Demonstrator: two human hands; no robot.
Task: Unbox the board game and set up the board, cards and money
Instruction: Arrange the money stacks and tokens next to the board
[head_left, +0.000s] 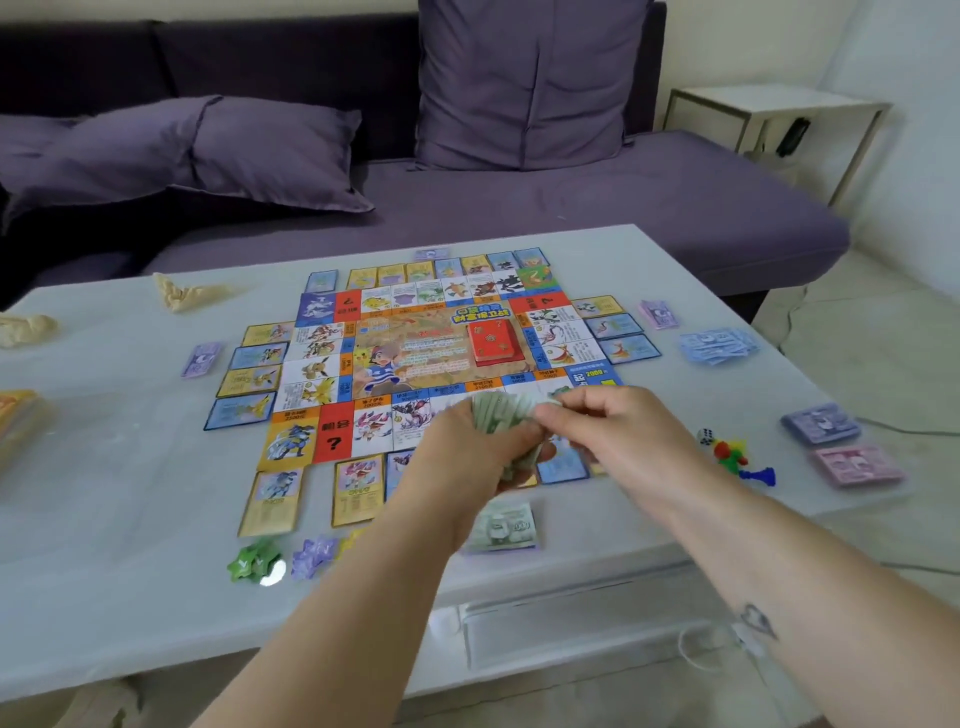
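The colourful game board (395, 353) lies flat in the middle of the white table (104, 467), with property cards (270, 501) laid around its edges and a red card deck (496, 340) on its centre. My left hand (462, 457) grips a wad of green paper money (501, 413) above the board's near edge. My right hand (597, 421) pinches the top of the same wad. A small stack of green notes (504, 527) lies on the table just below my hands.
Money piles sit at the right: light blue (719, 343), purple (821, 423), pink (857, 465), and another purple (660, 314). A die (705, 435) and plastic pawns (737, 460) lie right of the board. Green and purple tokens (283, 561) sit near the front edge. A purple sofa (519, 197) stands behind.
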